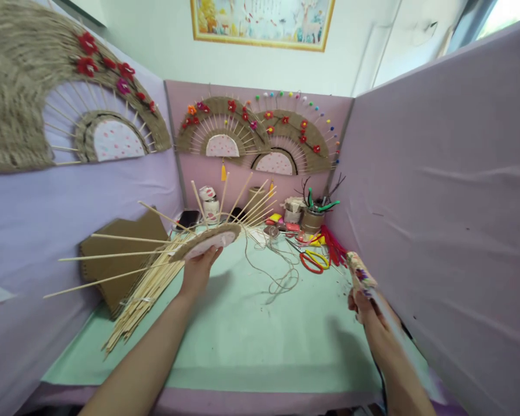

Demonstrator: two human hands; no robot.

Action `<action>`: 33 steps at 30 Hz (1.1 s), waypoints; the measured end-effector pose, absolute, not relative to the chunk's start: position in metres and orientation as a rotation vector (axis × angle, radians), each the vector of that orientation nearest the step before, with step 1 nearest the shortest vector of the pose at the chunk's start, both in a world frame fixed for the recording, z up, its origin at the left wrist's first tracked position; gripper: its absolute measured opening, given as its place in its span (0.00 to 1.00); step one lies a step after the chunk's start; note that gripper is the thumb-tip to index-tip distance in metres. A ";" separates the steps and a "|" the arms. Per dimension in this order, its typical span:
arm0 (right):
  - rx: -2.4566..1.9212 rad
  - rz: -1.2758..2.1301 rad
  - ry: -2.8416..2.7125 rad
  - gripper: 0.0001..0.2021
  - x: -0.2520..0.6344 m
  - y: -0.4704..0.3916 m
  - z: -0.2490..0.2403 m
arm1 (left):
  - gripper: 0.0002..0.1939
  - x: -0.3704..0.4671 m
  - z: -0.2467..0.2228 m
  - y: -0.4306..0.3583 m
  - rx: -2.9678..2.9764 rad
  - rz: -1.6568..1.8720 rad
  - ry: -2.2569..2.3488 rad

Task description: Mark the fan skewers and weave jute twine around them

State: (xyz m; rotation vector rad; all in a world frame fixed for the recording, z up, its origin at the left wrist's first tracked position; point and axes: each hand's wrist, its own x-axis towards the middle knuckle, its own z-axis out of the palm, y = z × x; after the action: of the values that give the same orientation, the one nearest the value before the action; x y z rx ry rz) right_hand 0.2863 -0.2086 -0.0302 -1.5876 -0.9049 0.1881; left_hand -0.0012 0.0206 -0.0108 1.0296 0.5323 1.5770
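My left hand (pixel 200 271) grips the straight edge of a half-round cardboard piece (pixel 210 242) wound with twine and faced with spotted cloth. Thin wooden sticks (pixel 112 255) fan out from its curved rim, and it is held tilted above the table. At the right, my right hand (pixel 366 309) is wrapped around a hot glue gun (pixel 360 271) with a flowered covering. The gun points away from me, well apart from the fan piece, and a dark cord trails below it. Loose twine (pixel 281 280) runs from near the fan piece onto the table.
A bundle of wooden sticks (pixel 141 294) and cut brown cardboard (pixel 112 254) lie left. Scissors (pixel 314 260), red strands (pixel 333 245), and a tool-filled can (pixel 312 219) stand or lie at back right. Finished fans (pixel 225 124) hang on the partition; a larger one (pixel 21 86) is at left.
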 end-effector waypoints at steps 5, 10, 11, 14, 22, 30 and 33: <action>-1.126 0.615 -0.716 0.13 0.231 -0.190 0.002 | 0.20 0.007 -0.011 0.016 0.898 1.505 0.536; -1.047 0.574 -0.853 0.14 0.198 -0.166 0.023 | 0.16 0.020 -0.009 0.003 0.837 1.419 0.505; -1.059 0.545 -0.904 0.15 0.195 -0.162 0.028 | 0.15 0.023 -0.008 0.001 0.824 1.407 0.490; -1.091 0.476 -1.043 0.16 0.189 -0.152 0.044 | 0.13 0.034 -0.002 -0.007 0.793 1.342 0.428; -1.053 0.492 -1.120 0.19 0.182 -0.119 0.058 | 0.12 0.061 -0.002 -0.031 0.650 1.267 0.420; -1.048 0.545 -1.105 0.18 0.181 -0.098 0.029 | 0.16 0.060 -0.013 -0.039 0.714 1.316 0.545; -1.006 0.544 -1.106 0.18 0.180 -0.094 0.022 | 0.18 0.061 -0.017 -0.036 0.765 1.350 0.561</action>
State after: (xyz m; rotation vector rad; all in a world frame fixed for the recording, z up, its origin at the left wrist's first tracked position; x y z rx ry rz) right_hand 0.1799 -0.0941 0.0221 -1.0060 -1.1056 0.5437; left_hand 0.0608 -0.0363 -0.0172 0.7649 0.5611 1.3501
